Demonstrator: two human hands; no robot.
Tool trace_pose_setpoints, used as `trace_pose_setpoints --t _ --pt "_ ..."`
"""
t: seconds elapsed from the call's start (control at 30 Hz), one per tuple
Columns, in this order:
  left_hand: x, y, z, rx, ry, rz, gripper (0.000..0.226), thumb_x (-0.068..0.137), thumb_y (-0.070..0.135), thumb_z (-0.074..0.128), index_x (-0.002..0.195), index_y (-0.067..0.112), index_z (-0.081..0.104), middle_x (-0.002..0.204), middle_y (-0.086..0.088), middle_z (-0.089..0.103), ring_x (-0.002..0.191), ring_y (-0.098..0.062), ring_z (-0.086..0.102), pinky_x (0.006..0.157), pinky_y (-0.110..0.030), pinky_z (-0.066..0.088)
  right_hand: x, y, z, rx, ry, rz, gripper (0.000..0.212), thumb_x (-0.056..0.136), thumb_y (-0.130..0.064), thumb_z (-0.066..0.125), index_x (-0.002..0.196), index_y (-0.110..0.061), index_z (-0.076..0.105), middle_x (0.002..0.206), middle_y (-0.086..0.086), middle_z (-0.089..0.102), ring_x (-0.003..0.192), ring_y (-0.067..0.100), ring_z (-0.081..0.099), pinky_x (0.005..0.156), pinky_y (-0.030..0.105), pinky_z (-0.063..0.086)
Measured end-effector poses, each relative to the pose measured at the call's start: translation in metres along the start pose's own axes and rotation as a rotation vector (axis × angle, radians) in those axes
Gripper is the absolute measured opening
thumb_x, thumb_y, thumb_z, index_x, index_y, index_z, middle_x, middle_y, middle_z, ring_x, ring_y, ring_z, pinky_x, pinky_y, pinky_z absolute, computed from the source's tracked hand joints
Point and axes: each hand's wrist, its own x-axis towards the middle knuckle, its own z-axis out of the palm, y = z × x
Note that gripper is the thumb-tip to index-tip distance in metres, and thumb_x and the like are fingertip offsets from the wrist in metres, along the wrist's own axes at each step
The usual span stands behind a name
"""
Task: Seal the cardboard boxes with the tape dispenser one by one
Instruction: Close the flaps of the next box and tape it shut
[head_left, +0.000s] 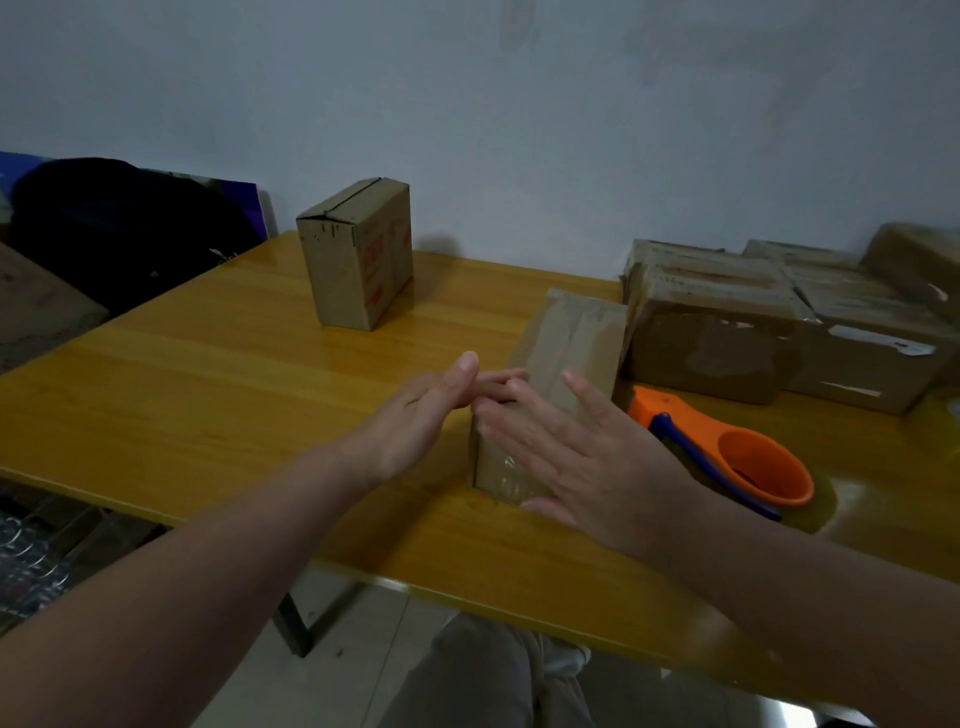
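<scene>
Cardboard box (569, 335) on the table (208, 395) near the front edge, right of middle, held between two flat hands. From lower left, on a bare forearm: left hand (415, 415), palm turned toward the box, fingers straight and together, thumb up, fingertips touching the box's upper left edge. From lower right: right hand (587, 457), back of hand up, fingers straight and spread, laid over the box's near and right faces. Slightly blurred there, so firmness of contact hard to tell. No curl round anything on either side, nothing pinched. Shiny clear tape on the box's near face. Just right of the box, toward the right edge: orange tape dispenser (748, 454) with a blue part, lying on the surface, untouched, close to the right hand. Near the far edge, left of middle: second box (358, 254), upright, flaps closed. At the far right corner: taped boxes (727, 332) packed together. Beyond the left edge, off the surface: black bag (114, 228).
</scene>
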Motion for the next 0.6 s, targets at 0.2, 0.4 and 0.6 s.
trace_pose_setpoints --t 0.2,0.4,0.6 --pt "-0.001 0.003 0.001 0.015 0.007 -0.014 0.07 0.086 0.066 0.016 0.13 0.03 0.057 0.135 0.012 0.055 0.129 0.002 0.043 0.116 -0.039 0.025 0.004 0.0 0.0 -0.005 0.022 -0.025 0.081 0.091 -0.064 0.016 0.152 -0.012 0.008 0.159 0.007 0.009 0.147 0.027 0.009 0.115 0.053 0.002" --pt "-0.003 0.006 0.004 0.05 0.009 -0.013 0.071 0.087 0.067 0.017 0.132 0.028 0.056 0.136 0.016 0.053 0.13 0.006 0.04 0.117 -0.037 0.023 0.004 0.008 -0.008 0.14 0.05 -0.094 0.077 0.089 -0.061 0.027 0.147 -0.012 0.013 0.153 0.007 0.011 0.143 0.028 0.003 0.116 0.052 0.002" --pt "-0.002 0.008 0.003 0.154 0.013 0.019 0.071 0.086 0.067 0.018 0.127 0.027 0.06 0.138 0.02 0.05 0.127 0.01 0.039 0.109 -0.02 0.026 -0.018 0.011 -0.005 0.233 0.089 -0.152 0.078 0.087 -0.062 0.046 0.145 -0.012 0.028 0.153 0.006 0.022 0.145 0.023 0.009 0.117 0.049 -0.002"
